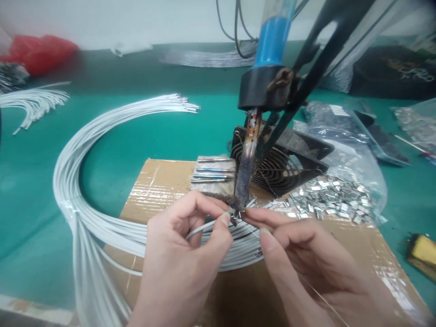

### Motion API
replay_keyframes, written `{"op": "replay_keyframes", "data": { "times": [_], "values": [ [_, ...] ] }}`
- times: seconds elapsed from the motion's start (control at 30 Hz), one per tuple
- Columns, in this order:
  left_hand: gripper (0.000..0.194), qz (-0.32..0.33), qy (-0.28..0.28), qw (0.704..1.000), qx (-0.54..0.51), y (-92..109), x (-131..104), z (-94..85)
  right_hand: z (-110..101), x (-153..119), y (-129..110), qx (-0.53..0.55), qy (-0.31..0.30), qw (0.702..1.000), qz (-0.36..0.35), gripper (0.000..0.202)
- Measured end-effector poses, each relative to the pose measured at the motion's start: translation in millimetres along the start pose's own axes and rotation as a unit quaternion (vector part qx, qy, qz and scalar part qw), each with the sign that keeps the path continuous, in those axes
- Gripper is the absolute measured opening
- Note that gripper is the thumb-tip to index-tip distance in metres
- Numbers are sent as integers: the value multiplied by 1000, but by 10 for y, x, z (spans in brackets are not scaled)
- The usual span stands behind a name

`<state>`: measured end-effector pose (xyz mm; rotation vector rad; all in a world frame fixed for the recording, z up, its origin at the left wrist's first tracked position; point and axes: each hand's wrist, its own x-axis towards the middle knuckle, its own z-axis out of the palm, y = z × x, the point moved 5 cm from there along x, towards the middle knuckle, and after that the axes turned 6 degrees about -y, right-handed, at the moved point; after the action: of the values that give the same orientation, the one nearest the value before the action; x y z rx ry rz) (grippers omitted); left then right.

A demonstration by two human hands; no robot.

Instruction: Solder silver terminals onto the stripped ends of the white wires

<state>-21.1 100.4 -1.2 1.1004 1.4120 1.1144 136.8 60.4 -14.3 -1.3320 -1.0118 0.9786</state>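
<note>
My left hand (187, 254) pinches the end of a white cable (203, 226) between thumb and fingertips. Right beside those fingertips is the dark lower end of a mounted soldering iron (248, 156), pointing down. My right hand (306, 259) has thin solder wire (325, 300) between thumb and fingers, and the wire trails off toward the lower right. At its index fingertip, by the iron's tip, is a small shiny metal piece (241, 214); whether a finger grips it I cannot tell. Beneath both hands runs a bundle of white cables (112, 234), bent in a wide curve to the left.
Under the work lies brown cardboard (150, 181) on a green mat (30, 181). Behind the iron stands a black fan (289, 168). Loose metal clips (335, 197) spill from a plastic bag at right. A block with metal rods (214, 187) sits left of the iron.
</note>
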Motion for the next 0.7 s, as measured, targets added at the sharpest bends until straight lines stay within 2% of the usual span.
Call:
{"op": "replay_keyframes", "data": {
  "times": [0.1,0.27,0.43,0.53,0.7],
  "values": [
    [17,-5,-3,1000,-4,-18,-1,9,-48,14,29,-19,-2,1000,-5,22],
    [16,4,-4,1000,4,-8,-6,-4,-115,91,26,-41,-57,995,-73,20],
    [16,7,-6,1000,9,-12,-18,-11,-142,119,37,-53,-63,993,-83,19],
    [17,13,-3,1000,12,-9,-33,-22,-110,79,34,-47,-54,995,-67,19],
    [19,18,-4,1000,9,21,-21,-22,-17,-5,31,-15,-4,1000,-10,20]
  ]
}}
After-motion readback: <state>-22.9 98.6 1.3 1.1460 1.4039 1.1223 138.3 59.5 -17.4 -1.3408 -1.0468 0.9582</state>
